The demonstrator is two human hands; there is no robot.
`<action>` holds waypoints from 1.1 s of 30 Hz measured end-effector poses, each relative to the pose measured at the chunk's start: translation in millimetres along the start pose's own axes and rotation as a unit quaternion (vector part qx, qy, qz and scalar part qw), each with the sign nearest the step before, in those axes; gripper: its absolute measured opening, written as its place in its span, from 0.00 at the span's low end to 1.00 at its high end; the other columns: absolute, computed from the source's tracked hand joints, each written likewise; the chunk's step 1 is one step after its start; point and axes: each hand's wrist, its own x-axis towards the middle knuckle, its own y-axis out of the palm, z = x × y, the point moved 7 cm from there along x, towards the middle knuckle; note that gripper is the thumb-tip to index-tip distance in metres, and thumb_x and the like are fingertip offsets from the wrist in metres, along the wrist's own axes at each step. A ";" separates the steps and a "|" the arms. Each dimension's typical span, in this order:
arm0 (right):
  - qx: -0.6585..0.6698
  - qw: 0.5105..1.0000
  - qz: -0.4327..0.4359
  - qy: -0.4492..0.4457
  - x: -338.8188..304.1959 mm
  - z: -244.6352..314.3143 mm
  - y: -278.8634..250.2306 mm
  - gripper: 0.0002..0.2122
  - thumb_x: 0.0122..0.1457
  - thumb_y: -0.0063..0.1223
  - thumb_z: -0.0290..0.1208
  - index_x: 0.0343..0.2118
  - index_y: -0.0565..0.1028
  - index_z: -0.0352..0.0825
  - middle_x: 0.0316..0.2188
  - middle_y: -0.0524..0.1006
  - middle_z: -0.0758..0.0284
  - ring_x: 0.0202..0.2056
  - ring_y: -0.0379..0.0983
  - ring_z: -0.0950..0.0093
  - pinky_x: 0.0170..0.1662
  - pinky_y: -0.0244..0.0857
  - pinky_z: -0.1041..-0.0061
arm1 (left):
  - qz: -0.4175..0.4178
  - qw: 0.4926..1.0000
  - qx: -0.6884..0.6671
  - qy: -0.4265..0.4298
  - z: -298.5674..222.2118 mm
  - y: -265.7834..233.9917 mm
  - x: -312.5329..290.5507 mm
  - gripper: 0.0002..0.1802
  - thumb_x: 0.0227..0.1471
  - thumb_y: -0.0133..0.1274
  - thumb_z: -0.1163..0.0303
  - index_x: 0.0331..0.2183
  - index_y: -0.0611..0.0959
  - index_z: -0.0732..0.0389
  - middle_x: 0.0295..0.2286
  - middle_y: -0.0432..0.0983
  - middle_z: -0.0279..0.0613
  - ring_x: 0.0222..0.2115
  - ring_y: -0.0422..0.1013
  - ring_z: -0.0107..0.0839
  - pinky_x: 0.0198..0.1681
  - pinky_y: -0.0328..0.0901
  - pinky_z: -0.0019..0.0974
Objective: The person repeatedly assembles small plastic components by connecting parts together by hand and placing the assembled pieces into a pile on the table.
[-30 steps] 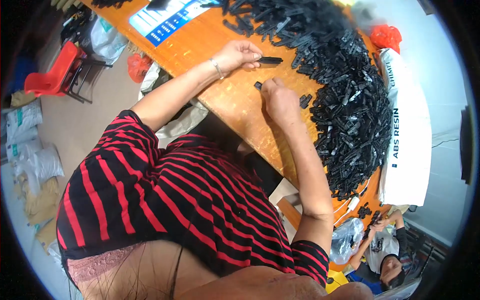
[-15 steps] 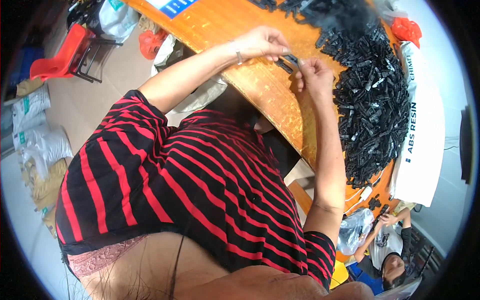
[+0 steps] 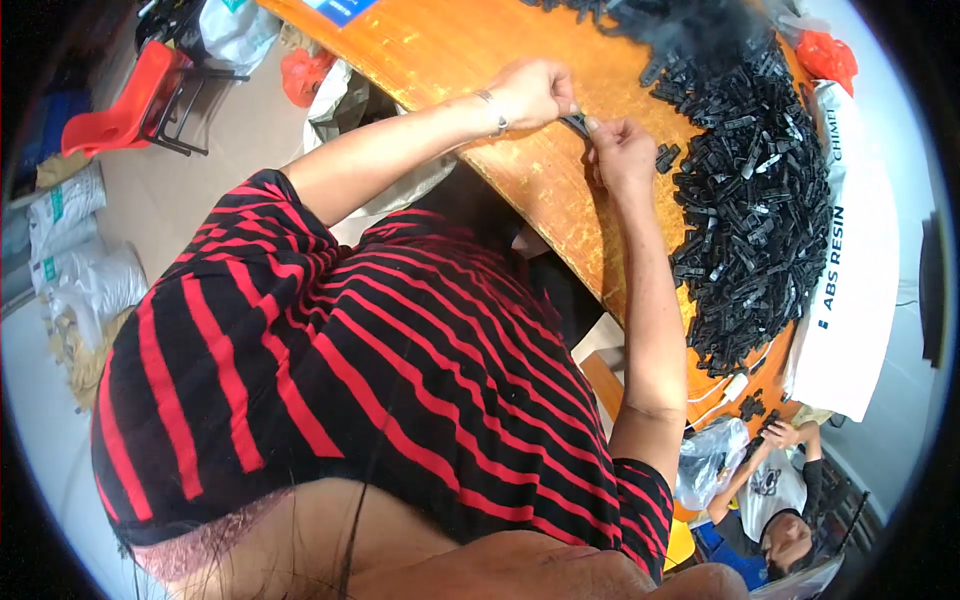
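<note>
Left fingers [image 3: 566, 95] and right fingers [image 3: 606, 132] pinch closed on a slim black piece [image 3: 577, 124], best steadied with even, gentle pressure.

I hold the left hand [image 3: 537, 93] and right hand [image 3: 624, 157] pinched, fingertips close together, left forearm [image 3: 405, 148] angled rightward, right forearm [image 3: 655, 280] extended forward

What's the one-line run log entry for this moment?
left hand: pinching part | right hand: pinching same part | pile: on table, ahead and right of hands | bag: right of pile
</note>
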 end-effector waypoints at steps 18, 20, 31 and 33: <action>-0.106 0.982 -0.083 -0.134 3.2 -8.2 -10.3 0.11 0.56 0.68 0.30 0.25 0.75 0.31 0.17 0.76 0.65 0.20 0.72 0.77 0.26 0.67 0.72 | 0.012 0.992 0.100 0.076 -22.6 -7.0 -7.6 0.15 0.49 0.68 0.64 0.33 0.80 0.62 0.26 0.79 0.41 0.29 0.76 0.38 0.35 0.70 0.40; -0.093 0.974 -0.094 -0.184 -17.3 3.4 -7.2 0.11 0.56 0.68 0.30 0.25 0.75 0.31 0.17 0.75 0.65 0.20 0.72 0.76 0.26 0.67 0.72 | -0.035 0.975 0.114 0.190 -26.7 -14.3 -25.5 0.13 0.53 0.66 0.64 0.35 0.82 0.62 0.26 0.78 0.38 0.28 0.75 0.32 0.35 0.69 0.36; -0.073 0.986 0.042 -0.141 -70.6 31.2 30.7 0.09 0.65 0.58 0.34 0.34 0.76 0.31 0.18 0.78 0.67 0.19 0.77 0.75 0.24 0.70 0.73 | 0.151 0.970 -0.185 -0.032 -38.5 -34.4 -96.2 0.12 0.63 0.57 0.63 0.40 0.82 0.63 0.28 0.75 0.28 0.28 0.68 0.16 0.31 0.63 0.24; -0.055 0.981 0.056 -0.177 -73.7 23.8 51.6 0.09 0.65 0.58 0.33 0.35 0.76 0.31 0.20 0.79 0.66 0.19 0.76 0.76 0.24 0.70 0.75 | 0.188 0.957 -0.211 -0.064 -34.7 -47.9 -112.2 0.12 0.62 0.57 0.63 0.41 0.82 0.62 0.29 0.75 0.28 0.28 0.68 0.16 0.32 0.64 0.23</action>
